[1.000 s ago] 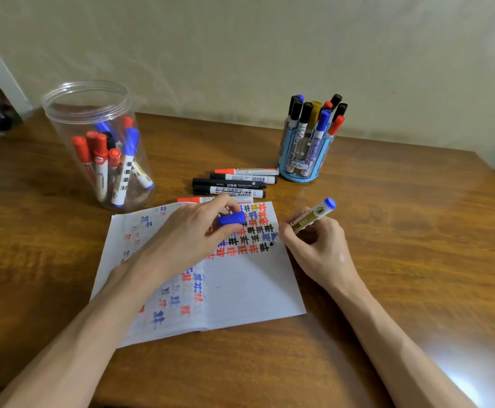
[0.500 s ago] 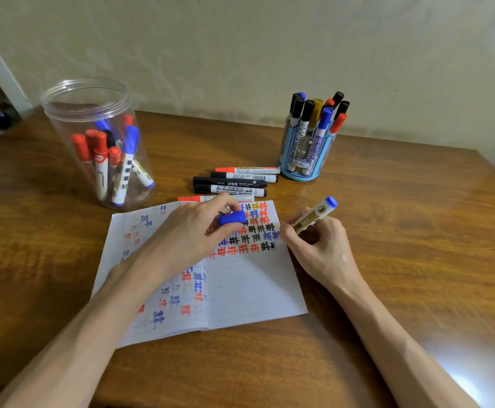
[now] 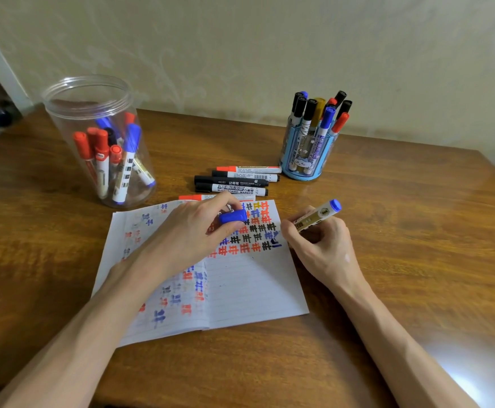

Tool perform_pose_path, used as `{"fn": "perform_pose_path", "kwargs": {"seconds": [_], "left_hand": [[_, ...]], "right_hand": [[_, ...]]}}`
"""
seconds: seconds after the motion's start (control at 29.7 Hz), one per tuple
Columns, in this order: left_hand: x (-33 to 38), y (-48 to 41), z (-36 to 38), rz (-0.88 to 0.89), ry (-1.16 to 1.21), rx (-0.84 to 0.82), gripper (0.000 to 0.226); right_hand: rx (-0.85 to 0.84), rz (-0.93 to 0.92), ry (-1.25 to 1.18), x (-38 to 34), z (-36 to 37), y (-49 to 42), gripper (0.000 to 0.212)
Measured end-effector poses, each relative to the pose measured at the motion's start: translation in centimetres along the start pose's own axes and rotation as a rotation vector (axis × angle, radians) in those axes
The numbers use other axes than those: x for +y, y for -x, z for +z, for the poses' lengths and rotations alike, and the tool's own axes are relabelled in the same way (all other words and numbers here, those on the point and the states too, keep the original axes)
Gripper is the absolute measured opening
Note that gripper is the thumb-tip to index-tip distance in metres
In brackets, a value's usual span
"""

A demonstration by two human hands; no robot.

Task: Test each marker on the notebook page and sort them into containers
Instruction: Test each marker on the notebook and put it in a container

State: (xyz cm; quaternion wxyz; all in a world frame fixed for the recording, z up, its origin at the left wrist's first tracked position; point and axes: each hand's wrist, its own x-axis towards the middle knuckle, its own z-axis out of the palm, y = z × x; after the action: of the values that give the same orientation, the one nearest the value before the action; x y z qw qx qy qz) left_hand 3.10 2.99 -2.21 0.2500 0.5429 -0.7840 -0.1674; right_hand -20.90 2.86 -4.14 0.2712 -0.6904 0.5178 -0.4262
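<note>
An open notebook [image 3: 249,287] lies on the wooden table, its page filled with red, blue and black test marks. My right hand [image 3: 320,245] grips a blue-ended marker [image 3: 318,216] like a pen, tip down on the page's right edge beside a fresh blue stroke. Resting on the page, my left hand [image 3: 193,234] pinches the blue cap [image 3: 232,216]. A clear plastic jar [image 3: 99,142] at the left holds several red and blue markers. A blue pen holder [image 3: 308,151] at the back right holds several more.
Several loose markers [image 3: 234,184], black and red capped, lie in a row just beyond the notebook, between jar and holder. A pale wall runs behind the table [image 3: 417,245]. The table's right corner is near the holder.
The marker tip has drawn a short blue stroke at the end of the bottom row of marks. Both hands have stayed nearly where they were.
</note>
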Motion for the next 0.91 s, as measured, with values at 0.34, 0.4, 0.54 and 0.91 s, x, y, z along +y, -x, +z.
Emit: {"fn": "perform_pose_path", "kwargs": {"seconds": [0.34, 0.4, 0.54, 0.91], "left_hand": [[-0.13, -0.05, 0.04, 0.014, 0.010, 0.004, 0.026], [-0.21, -0.08, 0.07, 0.015, 0.014, 0.001, 0.026], [-0.21, -0.07, 0.05, 0.017, 0.012, 0.002, 0.026], [-0.17, -0.07, -0.02, 0.039, 0.021, 0.013, 0.025]], "right_hand": [[0.040, -0.003, -0.014, 0.30, -0.13, -0.21, 0.018], [0.040, 0.011, -0.004, 0.28, -0.06, -0.15, 0.017], [0.021, 0.006, 0.024, -0.15, -0.03, -0.05, 0.023], [0.070, 0.026, -0.025, -0.47, -0.17, 0.00, 0.020]]}}
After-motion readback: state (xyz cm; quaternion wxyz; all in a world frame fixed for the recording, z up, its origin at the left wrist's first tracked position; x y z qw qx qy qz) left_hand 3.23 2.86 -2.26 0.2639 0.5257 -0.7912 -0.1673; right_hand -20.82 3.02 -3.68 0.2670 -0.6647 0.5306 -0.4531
